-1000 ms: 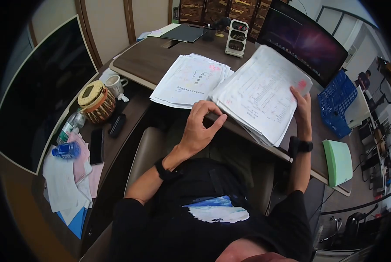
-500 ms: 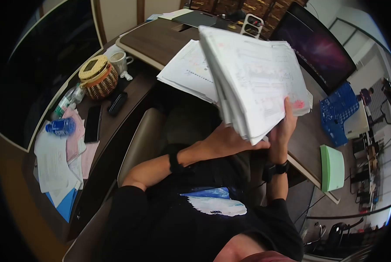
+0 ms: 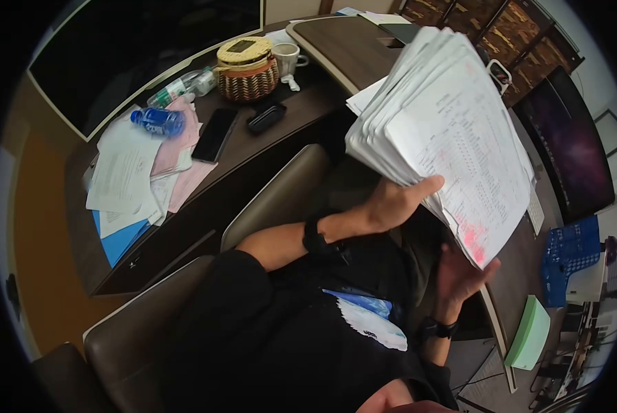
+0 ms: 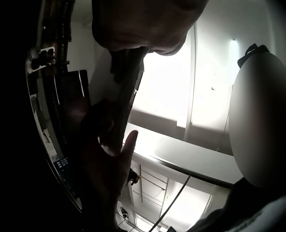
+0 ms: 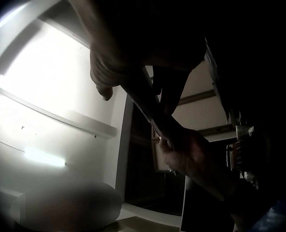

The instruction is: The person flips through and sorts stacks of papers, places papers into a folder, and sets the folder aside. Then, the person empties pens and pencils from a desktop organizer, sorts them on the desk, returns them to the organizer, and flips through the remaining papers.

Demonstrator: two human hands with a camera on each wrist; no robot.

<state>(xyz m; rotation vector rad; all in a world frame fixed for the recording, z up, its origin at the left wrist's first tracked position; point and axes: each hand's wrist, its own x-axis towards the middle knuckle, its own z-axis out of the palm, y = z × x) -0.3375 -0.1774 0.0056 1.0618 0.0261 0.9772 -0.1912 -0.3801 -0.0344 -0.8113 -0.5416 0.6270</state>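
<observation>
A thick stack of papers (image 3: 463,127), its top sheet marked with red near the lower corner, is held up tilted in front of the body. My left hand (image 3: 396,203) grips its near edge, thumb over the top sheet. At the lower corner is my right hand (image 3: 460,275), thumb spread away from the paper and fingers reaching behind it. In the left wrist view the right hand (image 4: 106,166) is a dark shape beneath the stack (image 4: 126,96). The right wrist view shows the left hand (image 5: 194,154) grasping the far end. Another sheet (image 3: 363,96) peeks out behind.
On the left side desk lie loose papers (image 3: 122,168), a blue-labelled bottle (image 3: 158,122), a phone (image 3: 215,134), a black case (image 3: 267,118), a woven basket (image 3: 248,76) and a mug (image 3: 286,58). To the right are a monitor (image 3: 570,144), a blue basket (image 3: 568,258) and a green block (image 3: 530,334).
The stack has been lifted off the desk and turned. My left hand has moved from beside it to grip its edge; my right hand has shifted to the lower corner, thumb now off the paper.
</observation>
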